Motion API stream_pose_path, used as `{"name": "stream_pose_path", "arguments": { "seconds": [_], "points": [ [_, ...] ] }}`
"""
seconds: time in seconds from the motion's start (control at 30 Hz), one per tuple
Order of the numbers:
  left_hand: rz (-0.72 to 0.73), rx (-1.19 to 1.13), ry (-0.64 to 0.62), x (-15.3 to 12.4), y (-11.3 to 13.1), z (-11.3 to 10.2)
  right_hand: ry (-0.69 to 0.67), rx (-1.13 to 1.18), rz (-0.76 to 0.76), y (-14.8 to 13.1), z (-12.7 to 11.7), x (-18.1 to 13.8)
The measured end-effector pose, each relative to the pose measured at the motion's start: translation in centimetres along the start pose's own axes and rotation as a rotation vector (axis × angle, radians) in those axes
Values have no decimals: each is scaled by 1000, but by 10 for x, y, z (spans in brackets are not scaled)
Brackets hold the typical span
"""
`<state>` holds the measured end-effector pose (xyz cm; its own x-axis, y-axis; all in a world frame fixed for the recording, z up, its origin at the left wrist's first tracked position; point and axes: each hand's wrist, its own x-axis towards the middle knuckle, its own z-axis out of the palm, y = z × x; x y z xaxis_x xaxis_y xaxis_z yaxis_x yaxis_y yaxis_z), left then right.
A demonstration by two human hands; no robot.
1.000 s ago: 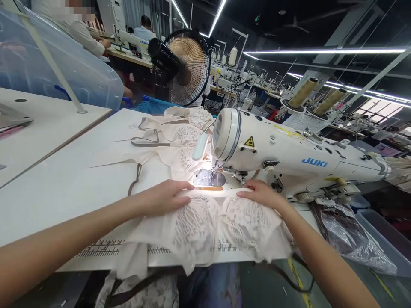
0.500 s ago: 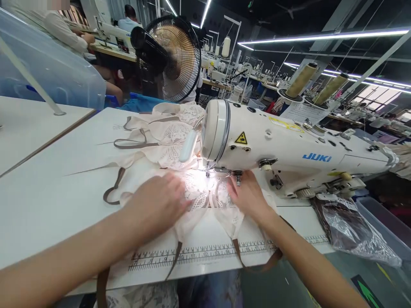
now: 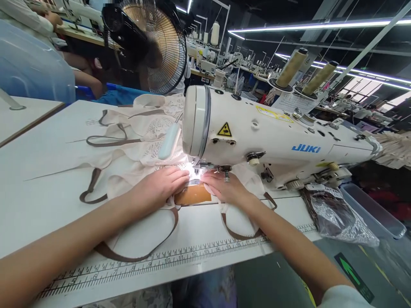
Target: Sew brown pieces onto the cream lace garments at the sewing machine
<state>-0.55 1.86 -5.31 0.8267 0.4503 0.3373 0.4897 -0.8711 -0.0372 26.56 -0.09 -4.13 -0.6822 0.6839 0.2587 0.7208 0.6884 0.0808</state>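
Observation:
A white JUKI sewing machine (image 3: 237, 128) stands over the table, its lamp glaring at the needle area (image 3: 196, 170). Under the presser foot lies a pale pink lace bra (image 3: 120, 182) with brown straps (image 3: 128, 258). On the left of the needle, my left hand (image 3: 165, 183) grips the fabric, fingers together and tips close to the foot. My right hand (image 3: 224, 187) pinches the fabric on the right, partly beneath the machine head. Between both hands an orange-brown plate (image 3: 194, 195) shows in the bed. Glare hides the fabric edge at the needle.
More pale lace pieces (image 3: 154, 128) lie joined behind the machine's left side. A printed ruler (image 3: 167, 261) runs along the table's front edge. To the right are a plastic bag of dark material (image 3: 340, 216) and a clear bin (image 3: 374, 214). A black fan (image 3: 154, 47) stands beyond.
Both hands have drawn closer together at the needle. The lace that spread between them has shifted, baring the orange-brown plate. The camera view has turned slightly right.

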Motion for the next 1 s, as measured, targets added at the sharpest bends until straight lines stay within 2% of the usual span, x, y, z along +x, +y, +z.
{"name": "stream_pose_path", "arguments": {
  "seconds": [0.13, 0.3, 0.43, 0.6, 0.83, 1.0],
  "points": [
    [-8, 56, -48, 5, -1, -1, 13, -15, 46, -5, 1, -1],
    [-2, 141, -75, 8, 2, 0, 20, -84, 11, -8, -2, 1],
    [-24, 94, -79, 8, 1, 5, -17, -131, -5, -3, -5, 6],
    [-46, 35, -85, 6, -4, 10, -10, -81, -4, -1, -1, 4],
    [-14, -23, -63, 3, -3, 10, 28, -118, 23, -11, -4, 0],
    [24, -7, -62, 3, -6, 11, -3, -186, 14, -13, -2, 1]
  ]
}}
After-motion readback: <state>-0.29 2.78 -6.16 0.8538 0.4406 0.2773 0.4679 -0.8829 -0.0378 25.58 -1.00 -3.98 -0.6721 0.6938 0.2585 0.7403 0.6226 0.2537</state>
